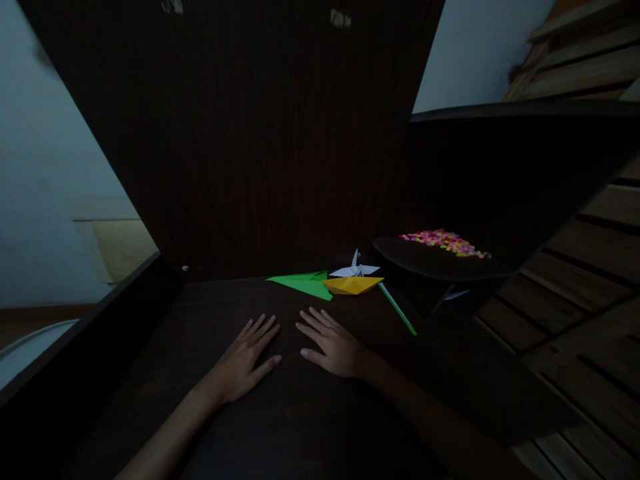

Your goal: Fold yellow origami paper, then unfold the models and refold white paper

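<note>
Both grips are empty: my left hand and right hand lie flat, fingers spread, on the dark desk. Bare desk surrounds them, with a raised edge at left. Nearest, just beyond my fingertips, a yellow paper boat lies long axis left-right, beside a green paper and a white paper crane.
</note>
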`<action>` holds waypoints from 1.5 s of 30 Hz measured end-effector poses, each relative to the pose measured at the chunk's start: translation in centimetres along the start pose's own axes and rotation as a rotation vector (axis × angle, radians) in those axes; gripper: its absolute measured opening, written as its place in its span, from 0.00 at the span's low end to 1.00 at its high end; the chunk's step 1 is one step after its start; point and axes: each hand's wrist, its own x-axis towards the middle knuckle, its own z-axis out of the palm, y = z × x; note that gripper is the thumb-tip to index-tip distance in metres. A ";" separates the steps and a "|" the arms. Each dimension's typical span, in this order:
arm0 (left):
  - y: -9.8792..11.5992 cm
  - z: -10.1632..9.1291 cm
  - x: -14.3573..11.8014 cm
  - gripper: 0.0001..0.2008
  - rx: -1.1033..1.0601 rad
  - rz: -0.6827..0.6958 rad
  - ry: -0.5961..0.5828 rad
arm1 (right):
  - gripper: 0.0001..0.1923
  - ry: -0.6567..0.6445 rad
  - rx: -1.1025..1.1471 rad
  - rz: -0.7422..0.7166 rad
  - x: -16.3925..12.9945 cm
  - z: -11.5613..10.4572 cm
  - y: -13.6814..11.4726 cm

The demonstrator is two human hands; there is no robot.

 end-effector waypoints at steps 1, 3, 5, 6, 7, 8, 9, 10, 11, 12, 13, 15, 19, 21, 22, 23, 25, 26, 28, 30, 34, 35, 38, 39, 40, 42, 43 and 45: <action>0.1 -0.1 0.0 0.30 0.000 -0.008 -0.006 | 0.31 0.001 0.000 -0.001 0.0 0.0 0.0; 0.2 -0.2 0.0 0.30 -0.001 -0.016 -0.013 | 0.31 0.005 0.000 -0.002 -0.1 -0.1 -0.1; 0.3 -0.3 0.1 0.30 -0.002 -0.014 -0.010 | 0.31 0.003 0.000 -0.003 -0.2 -0.1 -0.1; 0.3 -0.3 0.1 0.30 0.000 -0.013 -0.009 | 0.31 -0.001 0.000 -0.002 -0.2 -0.1 -0.1; 0.2 -0.2 0.1 0.30 0.003 -0.014 -0.012 | 0.31 -0.006 0.001 0.000 -0.2 -0.1 -0.1; 0.2 -0.2 0.1 0.30 0.006 -0.017 -0.019 | 0.32 -0.011 0.004 0.003 -0.2 -0.1 0.0; 0.1 -0.1 0.1 0.30 0.010 -0.021 -0.025 | 0.32 -0.015 0.009 0.007 -0.3 -0.1 0.0; 0.1 -0.1 0.1 0.30 0.013 -0.023 -0.032 | 0.32 -0.017 0.014 0.010 -0.3 -0.1 0.0; 0.0 0.0 0.1 0.30 0.014 -0.023 -0.036 | 0.32 -0.018 0.017 0.011 -0.3 0.0 0.0; 0.0 0.0 0.1 0.30 0.013 -0.020 -0.036 | 0.32 -0.017 0.020 0.012 -0.3 0.0 0.0; -0.1 0.0 0.1 0.30 0.011 -0.018 -0.034 | 0.32 -0.014 0.020 0.012 -0.3 0.0 0.0; -0.1 0.0 0.0 0.30 0.007 -0.019 -0.030 | 0.32 -0.008 0.019 0.011 -0.3 0.0 0.0; 0.0 -0.1 0.1 0.30 -0.005 -0.018 -0.022 | 0.32 -0.003 0.021 0.009 -0.3 0.1 0.0; 0.0 -0.2 0.1 0.29 -0.013 -0.012 -0.011 | 0.32 -0.006 0.020 0.009 -0.3 0.1 0.1; 0.1 -0.2 0.1 0.29 -0.015 -0.013 -0.011 | 0.32 -0.010 0.020 0.008 -0.3 0.1 0.1; 0.1 -0.2 0.1 0.29 -0.016 -0.020 -0.015 | 0.32 -0.014 0.020 0.008 -0.3 0.0 0.1; 0.1 -0.2 0.2 0.29 -0.018 -0.034 -0.030 | 0.32 -0.017 0.022 0.007 -0.2 0.0 0.2; 0.1 -0.2 0.2 0.30 -0.020 -0.037 -0.033 | 0.32 -0.017 0.024 0.006 -0.2 0.1 0.2; 0.1 -0.2 0.2 0.29 -0.026 -0.031 -0.025 | 0.32 -0.013 0.027 0.008 -0.2 0.1 0.2; 0.1 -0.2 0.2 0.29 -0.028 -0.023 -0.018 | 0.32 -0.009 0.026 0.008 -0.2 0.1 0.2; 0.0 -0.3 0.2 0.30 -0.021 -0.030 -0.035 | 0.32 -0.006 0.018 0.010 -0.2 0.1 0.1; 0.0 -0.3 0.2 0.30 -0.019 -0.032 -0.038 | 0.32 -0.010 0.016 0.012 -0.2 0.1 0.1; 0.0 -0.3 0.2 0.30 -0.019 -0.033 -0.033 | 0.32 -0.026 0.016 0.016 -0.2 0.1 0.2; 0.0 -0.2 0.2 0.30 -0.021 -0.031 -0.027 | 0.32 -0.027 0.017 0.015 -0.2 0.1 0.2; 0.0 -0.2 0.2 0.30 -0.023 -0.029 -0.023 | 0.32 -0.025 0.018 0.014 -0.2 0.1 0.2; 0.0 -0.2 0.2 0.30 -0.026 -0.026 -0.015 | 0.32 -0.020 0.020 0.011 -0.2 0.1 0.2; 0.0 -0.1 0.2 0.30 -0.027 -0.026 -0.012 | 0.32 -0.018 0.020 0.009 -0.2 0.1 0.2; 0.0 -0.1 0.1 0.29 -0.030 -0.023 -0.008 | 0.32 -0.016 0.018 0.006 -0.2 0.1 0.2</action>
